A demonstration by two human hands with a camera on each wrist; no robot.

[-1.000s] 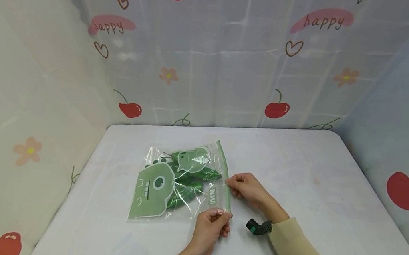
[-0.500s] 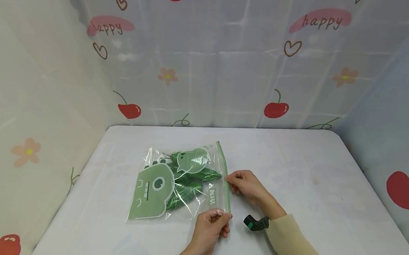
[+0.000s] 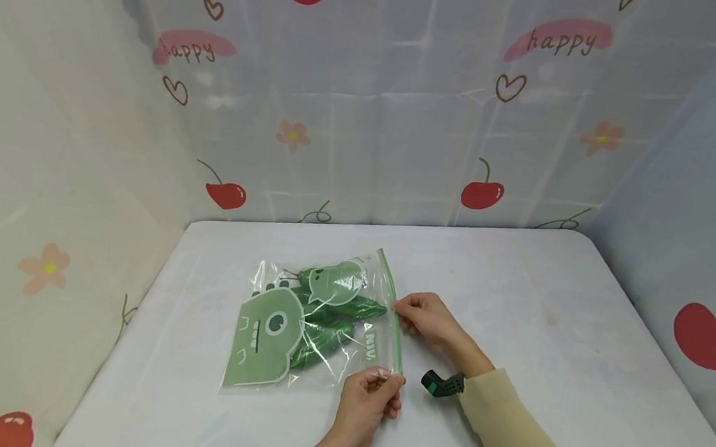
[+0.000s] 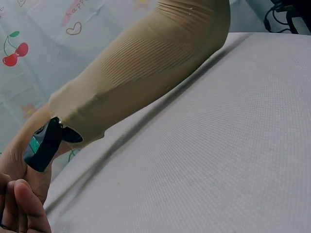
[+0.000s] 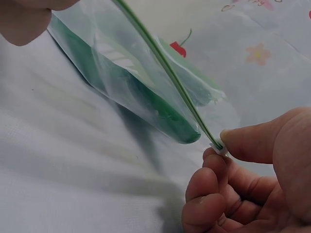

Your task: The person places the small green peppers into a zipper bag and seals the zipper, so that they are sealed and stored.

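Observation:
A clear zip bag (image 3: 263,342) printed with a green one-eyed monster lies on the white table, its green zip strip (image 3: 395,325) at the right. Inside show several shiny green, tapering things (image 3: 323,343), partly covered by the print. My left hand (image 3: 364,406) pinches the strip's near corner between thumb and fingers. In the left wrist view, only fingertips (image 4: 29,208) of it show, at the lower left. My right hand (image 3: 429,320) pinches the strip farther along. In the right wrist view, its thumb and fingers grip a small white slider (image 5: 221,149) on the strip.
A black device with a green patch (image 3: 442,384) is strapped at my right wrist, below the beige sleeve (image 3: 512,432). Curtains with cherries and hearts (image 3: 403,129) stand behind and on both sides of the table (image 3: 518,278). Dark cables (image 4: 274,17) show beyond one edge.
My right hand and forearm have moved slightly away from me and left, along the zip strip. The left hand keeps its hold at the corner, and the bag has hardly moved.

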